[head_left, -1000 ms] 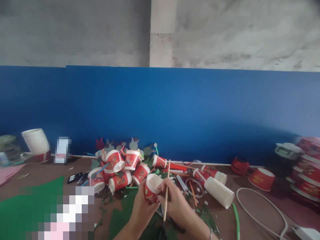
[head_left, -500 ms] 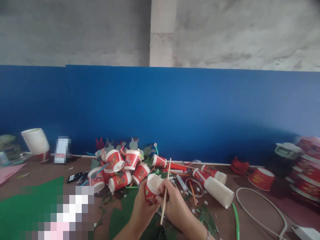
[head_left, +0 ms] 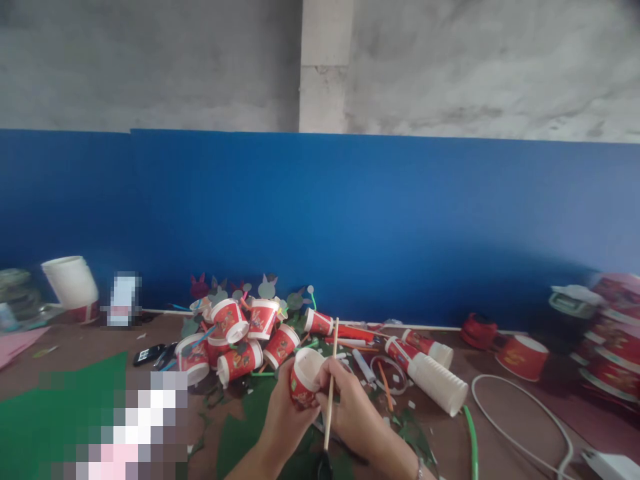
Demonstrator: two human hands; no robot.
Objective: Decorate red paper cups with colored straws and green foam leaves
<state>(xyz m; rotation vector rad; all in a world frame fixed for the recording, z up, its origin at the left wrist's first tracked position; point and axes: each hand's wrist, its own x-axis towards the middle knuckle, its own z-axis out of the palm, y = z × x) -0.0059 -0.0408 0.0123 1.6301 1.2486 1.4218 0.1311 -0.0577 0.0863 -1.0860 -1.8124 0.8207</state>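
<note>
A red paper cup (head_left: 303, 381) with a white rim is held upright, its opening toward me, at the lower middle. My left hand (head_left: 281, 417) wraps round its left side. On the cup's right side, my right hand (head_left: 345, 403) has its fingers closed on a thin wooden stick (head_left: 329, 415), which stands nearly upright and crosses in front of the fingers. The fingertips of my right hand touch the cup. Below the stick's lower end lies a dark object (head_left: 325, 465) that I cannot make out.
Several red cups (head_left: 240, 362) with straws and paper animal heads are heaped behind my left hand. A stack of cups (head_left: 440, 385), a white cable (head_left: 537, 405) and a green tube (head_left: 471, 440) lie to the right. Green paper (head_left: 95, 387) covers the left.
The stick has tilted a little more upright, and its upper end has shifted slightly left. My right hand has moved slightly with it, while the cup stays in my left hand.
</note>
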